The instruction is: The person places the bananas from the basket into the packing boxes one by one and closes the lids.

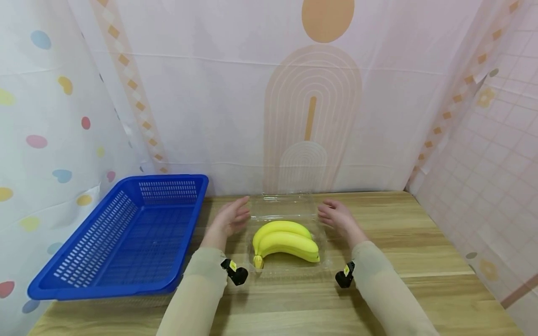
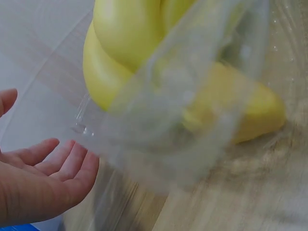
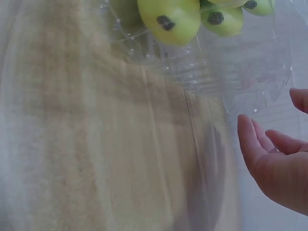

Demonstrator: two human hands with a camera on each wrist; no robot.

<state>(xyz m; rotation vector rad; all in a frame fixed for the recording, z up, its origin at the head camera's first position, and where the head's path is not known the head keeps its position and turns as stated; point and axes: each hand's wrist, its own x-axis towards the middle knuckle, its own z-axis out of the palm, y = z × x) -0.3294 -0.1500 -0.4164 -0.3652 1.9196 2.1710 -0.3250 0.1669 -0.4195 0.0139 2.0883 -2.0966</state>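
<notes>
A bunch of yellow bananas (image 1: 286, 242) lies in a clear plastic clamshell box (image 1: 294, 269) on the wooden table. The box's see-through lid (image 1: 283, 205) is swung back behind the fruit. My left hand (image 1: 232, 217) is beside the lid's left edge, fingers loosely bent and nothing in them. At the opposite edge, my right hand (image 1: 336, 217) is held the same way. Both wrist views show the left fingertips (image 2: 89, 161) and right fingertips (image 3: 244, 122) close to the clear plastic; whether they touch it, I cannot tell.
To the left of the box is a large blue plastic basket (image 1: 185, 252) with slotted sides. A patterned curtain (image 1: 227, 116) hangs behind the wooden table (image 1: 399, 224), and more printed cloth flanks both sides.
</notes>
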